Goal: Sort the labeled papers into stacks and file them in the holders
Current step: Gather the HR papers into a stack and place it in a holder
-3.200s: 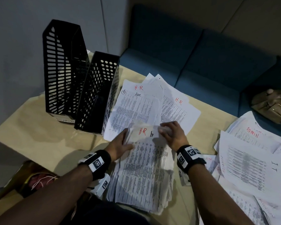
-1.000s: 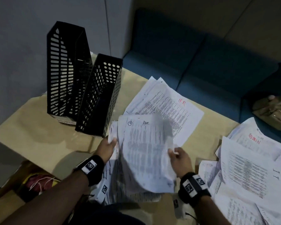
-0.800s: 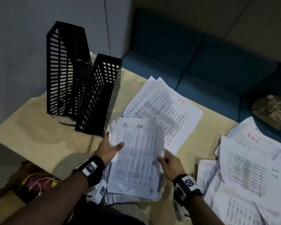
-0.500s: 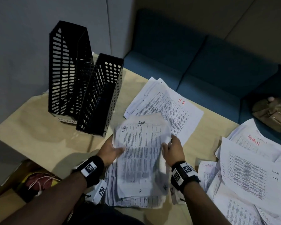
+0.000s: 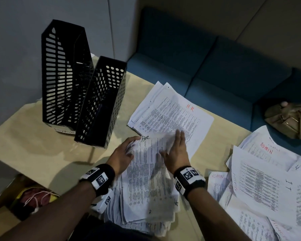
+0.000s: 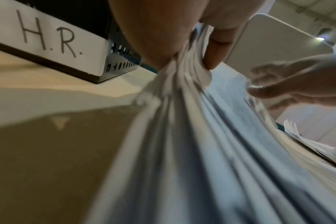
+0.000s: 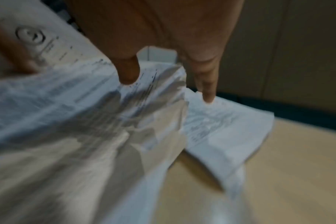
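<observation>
A thick stack of printed sheets point(image 5: 149, 185), its top one marked "HR" in black, lies at the table's near edge. My left hand point(image 5: 129, 147) grips the stack's far left edge, and in the left wrist view the thumb and fingers pinch the stack point(image 6: 184, 115) there. My right hand point(image 5: 175, 145) lies flat on the stack's far right part with straight fingers point(image 7: 128, 74) on the paper point(image 7: 82, 121). Beyond it lies another pile marked "HR" in red point(image 5: 172, 115). Two black mesh holders point(image 5: 97, 103) stand at the far left; the nearer one carries an "H.R." label point(image 6: 48, 37).
Loose sheets marked "ADMIN" and "IT" point(image 5: 268, 171) spread over the table's right side. A blue sofa point(image 5: 215, 66) runs behind the table with a tan bag point(image 5: 288, 119) on it. A cardboard box point(image 5: 30, 197) sits on the floor at the lower left.
My right hand has let go of the sheet it was carrying, laid it on the near stack, and now presses flat on it. The left hand stays at the stack's left edge.
</observation>
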